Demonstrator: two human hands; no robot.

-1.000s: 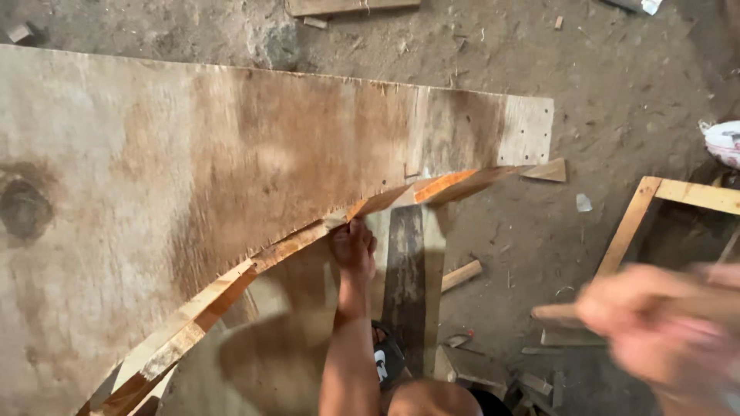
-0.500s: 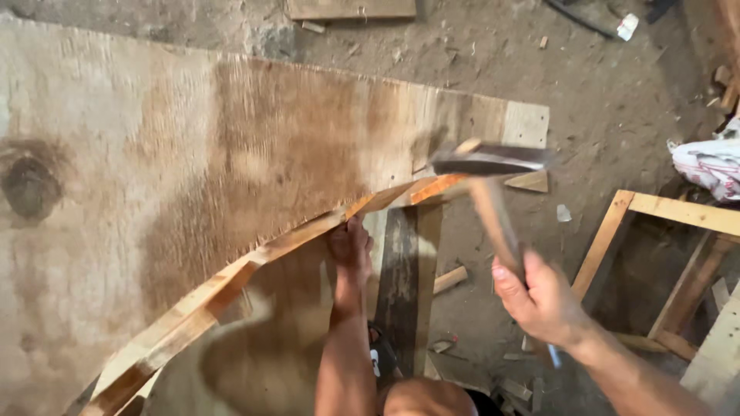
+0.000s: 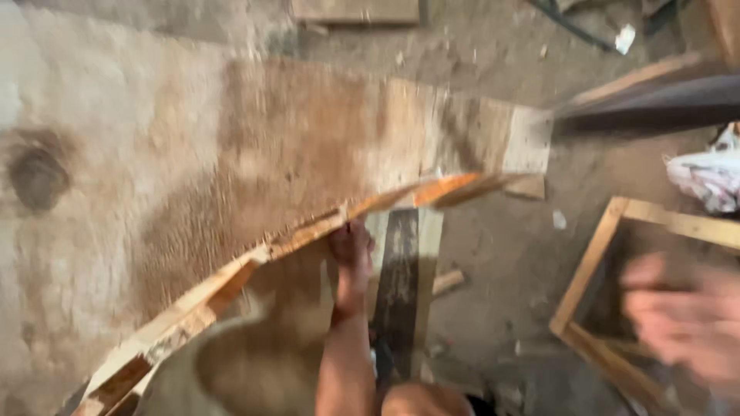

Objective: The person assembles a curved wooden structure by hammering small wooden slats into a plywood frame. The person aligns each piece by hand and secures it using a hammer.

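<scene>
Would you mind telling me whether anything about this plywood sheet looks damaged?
Yes: the plywood sheet has a ragged, splintered lower edge, its layers peeling apart just above the left hand.

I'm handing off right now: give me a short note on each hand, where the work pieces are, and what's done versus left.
Left hand: pressed up against the edge of the large stained plywood sheet, by its pale wooden edge strip.
Right hand: motion-blurred at lower right; grip unreadable.
Dark blurred streak at upper right, unidentifiable.
Open wooden frame lies on the dirt floor.
Done/left: strip's fastening can't be judged.
</scene>
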